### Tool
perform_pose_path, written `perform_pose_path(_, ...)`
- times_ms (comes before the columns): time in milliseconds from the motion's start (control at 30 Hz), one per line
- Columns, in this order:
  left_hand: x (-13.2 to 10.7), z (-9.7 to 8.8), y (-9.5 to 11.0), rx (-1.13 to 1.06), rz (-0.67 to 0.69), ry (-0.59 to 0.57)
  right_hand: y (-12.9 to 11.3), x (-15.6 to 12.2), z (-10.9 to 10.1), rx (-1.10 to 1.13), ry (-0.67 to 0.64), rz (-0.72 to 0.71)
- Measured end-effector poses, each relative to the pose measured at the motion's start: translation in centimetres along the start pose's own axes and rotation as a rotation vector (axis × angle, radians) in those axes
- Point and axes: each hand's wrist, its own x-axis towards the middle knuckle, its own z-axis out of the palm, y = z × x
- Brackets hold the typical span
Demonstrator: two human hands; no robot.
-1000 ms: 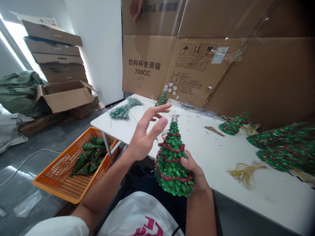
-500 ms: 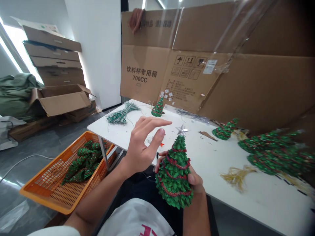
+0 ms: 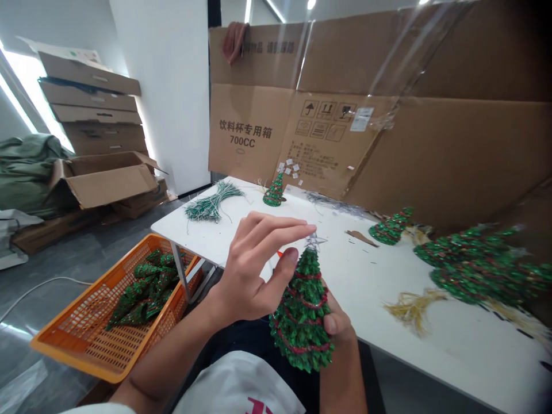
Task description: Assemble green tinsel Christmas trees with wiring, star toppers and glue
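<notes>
The left hand (image 3: 250, 270) is partly open, its fingers bent forward and together, the thumb spread away below them with a gap between; the fingertips are right at the silver star (image 3: 317, 241) on top of the tree (image 3: 302, 328), though whether they touch it I cannot tell. The right hand (image 3: 340, 322) is curled around the tree's right side, its thumb against the green branches and its other fingers mostly hidden behind. The tree, wound with red garland, is held roughly upright over the lap, just in front of the edge of the white table (image 3: 345, 279). Beside the table's left end, an orange basket (image 3: 73, 362) holds a heap of green cones (image 3: 146, 287), lying on their sides, mostly toward its far end. Farther back, a carton (image 3: 114, 185) sits with its flaps open; its contents are hidden. On the table are a bundle of green wires (image 3: 215, 201), a small tree (image 3: 273, 192) behind the left hand, and gold ties (image 3: 411, 310) toward the right.
</notes>
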Motion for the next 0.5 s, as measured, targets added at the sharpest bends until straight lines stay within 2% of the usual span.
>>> perform_pose_path(133,-0.2,0.2,-0.1,0.022,-0.031,-0.081,-1.2,0.5,0.0,-0.113,-0.063,-0.002)
perform_pose_path(200,-0.3,0.5,-0.1,0.024,-0.047,-0.104,-2.1,0.7,0.4,-0.167,-0.052,-0.032)
perform_pose_path(300,-0.6,1.1,-0.1,-0.014,-0.097,-0.1,-3.5,0.6,1.8,-0.23,0.026,-0.068)
perform_pose_path(367,-0.8,1.6,-0.2,-0.073,-0.139,-0.081,-4.2,0.2,3.1,-0.253,0.123,-0.073)
perform_pose_path(500,-1.2,2.3,0.1,-0.208,-0.246,-0.027,-5.3,-0.5,5.4,-0.242,0.215,-0.017)
